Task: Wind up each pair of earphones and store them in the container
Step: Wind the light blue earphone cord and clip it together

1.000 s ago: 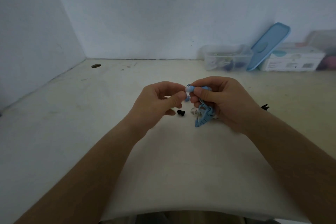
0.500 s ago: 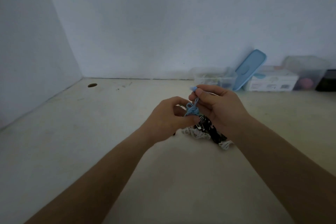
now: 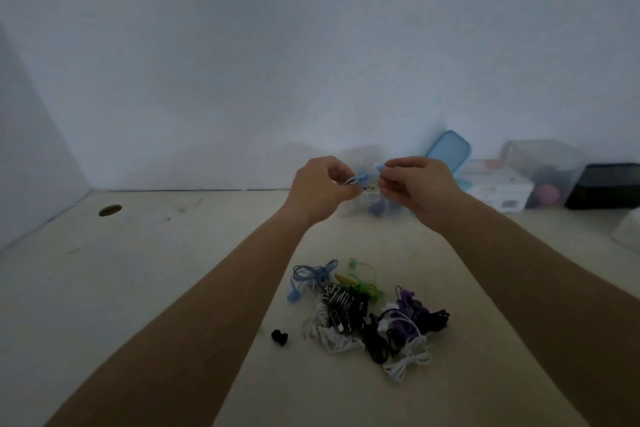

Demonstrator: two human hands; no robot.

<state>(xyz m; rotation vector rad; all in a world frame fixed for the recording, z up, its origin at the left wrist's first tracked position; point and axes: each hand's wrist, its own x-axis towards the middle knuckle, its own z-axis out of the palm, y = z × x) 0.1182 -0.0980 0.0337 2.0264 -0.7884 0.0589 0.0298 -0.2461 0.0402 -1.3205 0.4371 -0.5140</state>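
Both my hands are raised far out over the table and hold a wound pair of light blue earphones (image 3: 364,178) between them. My left hand (image 3: 320,189) pinches one end and my right hand (image 3: 410,184) pinches the other. Just below and behind them stands the clear container (image 3: 360,206), mostly hidden by my hands. Its blue lid (image 3: 448,151) leans on the wall behind. On the table nearer to me lies a tangled pile of earphones (image 3: 367,312) in blue, green, black, white and purple.
A small black ear tip (image 3: 279,337) lies left of the pile. A white box (image 3: 495,189), a clear tub (image 3: 547,177) and a black object (image 3: 606,185) line the back right wall. A round hole (image 3: 110,210) is in the table at far left.
My hands have moved up and away from me with the blue earphones, out over the container. The camera has tilted up, so the pile on the table now shows.
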